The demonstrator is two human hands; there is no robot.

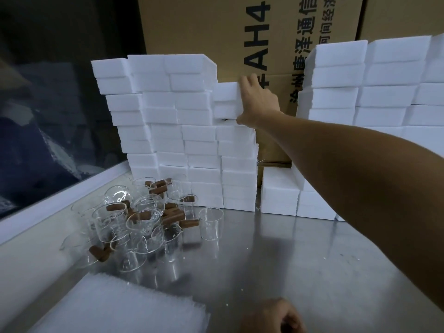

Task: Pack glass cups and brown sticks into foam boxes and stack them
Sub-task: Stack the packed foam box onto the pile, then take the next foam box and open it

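Fingers of the right hand (255, 102) wrap over the top foam box (225, 92), thumb underneath, gripping it on the white stack (192, 131). Down low, the left hand (274, 316) is curled up, holding nothing I can see. Glass cups (134, 222) and brown sticks (173, 212) lie jumbled on the shiny table (288, 260), near the stack.

White foam boxes (192, 131), brown sticks (173, 216), clear glass cups (210, 223), silver table (300, 260).

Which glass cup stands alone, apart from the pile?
The upright glass cup right of the pile, in front of the foam boxes; the others crowd together among brown sticks.
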